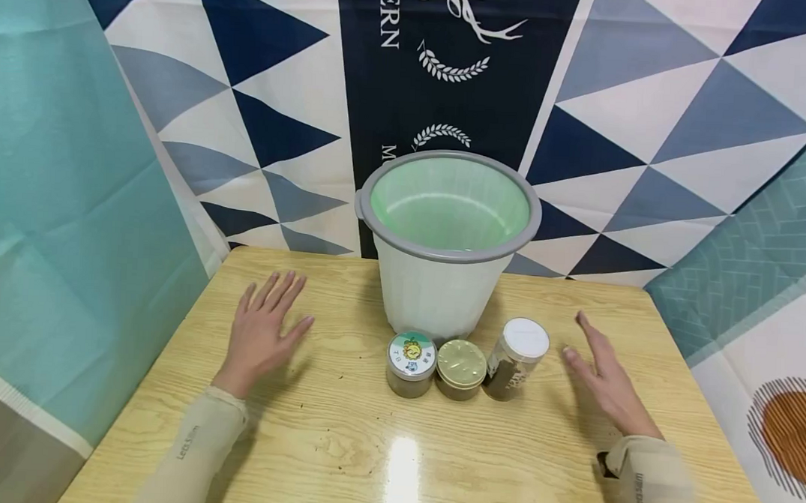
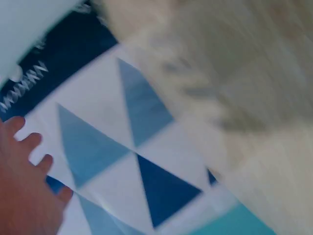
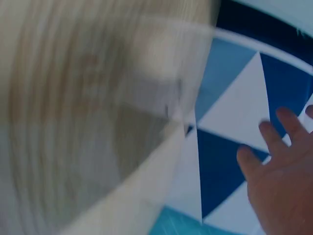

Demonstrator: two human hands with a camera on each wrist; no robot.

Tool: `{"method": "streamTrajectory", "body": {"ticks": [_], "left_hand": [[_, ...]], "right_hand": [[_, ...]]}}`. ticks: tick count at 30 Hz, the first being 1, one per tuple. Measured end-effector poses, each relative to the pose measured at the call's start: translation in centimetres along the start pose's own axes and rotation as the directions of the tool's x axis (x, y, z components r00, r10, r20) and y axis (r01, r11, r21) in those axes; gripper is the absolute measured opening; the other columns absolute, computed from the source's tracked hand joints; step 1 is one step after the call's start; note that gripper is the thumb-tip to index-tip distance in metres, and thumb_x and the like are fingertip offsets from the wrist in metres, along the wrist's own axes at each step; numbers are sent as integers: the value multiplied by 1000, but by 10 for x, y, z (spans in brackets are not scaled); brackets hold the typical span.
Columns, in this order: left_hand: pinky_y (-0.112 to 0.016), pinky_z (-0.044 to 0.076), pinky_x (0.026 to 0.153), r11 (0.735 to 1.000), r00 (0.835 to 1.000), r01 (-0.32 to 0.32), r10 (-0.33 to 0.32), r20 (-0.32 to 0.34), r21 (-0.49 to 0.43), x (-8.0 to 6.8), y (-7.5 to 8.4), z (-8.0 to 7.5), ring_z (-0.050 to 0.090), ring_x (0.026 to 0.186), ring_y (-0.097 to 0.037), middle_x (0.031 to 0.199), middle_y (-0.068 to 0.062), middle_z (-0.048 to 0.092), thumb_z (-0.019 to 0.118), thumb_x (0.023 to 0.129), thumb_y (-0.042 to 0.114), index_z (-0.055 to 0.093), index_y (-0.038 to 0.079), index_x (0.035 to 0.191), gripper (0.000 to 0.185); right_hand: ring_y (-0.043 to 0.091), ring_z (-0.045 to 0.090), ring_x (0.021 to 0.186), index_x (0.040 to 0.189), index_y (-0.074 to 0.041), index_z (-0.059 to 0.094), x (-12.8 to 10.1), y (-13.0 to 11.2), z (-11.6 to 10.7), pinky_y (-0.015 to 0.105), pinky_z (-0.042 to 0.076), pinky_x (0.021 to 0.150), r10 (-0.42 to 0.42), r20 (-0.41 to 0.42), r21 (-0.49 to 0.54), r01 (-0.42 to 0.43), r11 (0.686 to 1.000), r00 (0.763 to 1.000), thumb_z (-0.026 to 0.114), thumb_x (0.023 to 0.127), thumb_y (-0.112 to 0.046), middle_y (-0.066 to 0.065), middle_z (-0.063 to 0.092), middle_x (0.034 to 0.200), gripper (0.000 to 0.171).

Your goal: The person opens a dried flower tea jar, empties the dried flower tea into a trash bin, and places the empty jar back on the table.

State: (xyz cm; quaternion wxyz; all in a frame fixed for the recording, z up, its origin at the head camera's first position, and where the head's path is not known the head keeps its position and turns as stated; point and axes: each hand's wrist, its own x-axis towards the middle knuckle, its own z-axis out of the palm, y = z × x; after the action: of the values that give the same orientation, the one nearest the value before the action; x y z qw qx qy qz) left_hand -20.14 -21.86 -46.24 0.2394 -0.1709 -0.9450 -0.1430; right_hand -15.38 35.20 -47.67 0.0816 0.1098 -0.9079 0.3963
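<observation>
On the wooden table [image 1: 327,443], 1 grey-rimmed bucket [image 1: 435,294] is standing near the far edge, 3 lidded canisters [image 1: 462,367] just before it.

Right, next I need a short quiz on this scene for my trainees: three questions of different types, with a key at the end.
1. True or false: neither the left hand nor the right hand is holding anything.

2. Multiple choice: in the head view, a row of three lidded containers stands in front of the bin. What colour is the lid of the middle container?
A) Red
B) Gold
C) Black

3. Fill in the blank: the tall container nearest the right hand has a ____ lid.

Key:
1. True
2. B
3. white
</observation>
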Motion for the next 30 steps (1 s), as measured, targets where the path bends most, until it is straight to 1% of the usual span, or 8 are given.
{"method": "streamTrajectory", "body": {"ticks": [3,5,7,10,15,19,24,30], "left_hand": [[-56,32,119,991,978,-135,134,-160,6,11,26,0,47,144,-34,155,-8,54,38,105,62,51,16,153,67],[-56,39,115,974,947,-225,223,-231,16,18,45,0,53,137,-34,149,-9,60,33,107,62,57,13,148,68],[-54,42,113,950,918,-313,306,-253,11,24,67,0,55,135,-32,146,-9,61,32,107,61,58,12,146,68],[-52,43,114,898,871,-439,425,-246,-5,32,98,3,55,136,-30,147,-7,61,44,106,56,57,13,147,61],[-46,43,115,822,801,-570,553,-231,-8,41,138,5,55,137,-24,149,-1,60,72,92,47,55,19,150,67],[-45,43,115,801,784,-598,576,-229,-31,44,152,5,54,138,-21,149,2,60,69,95,46,55,21,150,62],[-44,41,116,801,788,-597,578,-210,-38,45,155,5,54,138,-21,149,2,60,59,102,48,54,21,151,56],[-43,41,117,794,781,-607,586,-216,-39,46,158,7,55,138,-20,149,2,60,65,98,45,54,21,151,59]], "right_hand": [[54,22,151,168,-18,9,-1,-10,17,47,19,128,-27,57,83,22,996,998,58,106,-17,27,21,168,79],[56,30,146,168,-12,11,0,-17,27,43,26,126,-34,82,106,25,994,996,66,100,-14,30,25,166,87],[58,36,143,166,-6,14,2,-24,38,46,33,123,-11,108,115,-2,993,994,75,94,-14,33,31,162,94],[57,40,141,161,0,24,5,-34,51,73,31,113,56,144,118,-73,990,988,84,87,-22,33,41,154,97],[46,44,141,150,-2,41,9,-43,66,70,30,115,116,127,128,-133,983,985,86,86,-30,25,54,145,84],[42,48,138,146,-3,46,9,-44,70,66,35,114,116,90,131,-127,983,989,85,87,-30,22,58,140,75],[41,52,133,143,-4,49,7,-43,71,65,37,112,114,93,122,-125,985,989,86,87,-31,21,61,136,72],[38,54,132,143,-2,49,6,-50,67,61,38,112,96,58,103,-101,989,994,86,86,-29,21,62,135,73]]}}
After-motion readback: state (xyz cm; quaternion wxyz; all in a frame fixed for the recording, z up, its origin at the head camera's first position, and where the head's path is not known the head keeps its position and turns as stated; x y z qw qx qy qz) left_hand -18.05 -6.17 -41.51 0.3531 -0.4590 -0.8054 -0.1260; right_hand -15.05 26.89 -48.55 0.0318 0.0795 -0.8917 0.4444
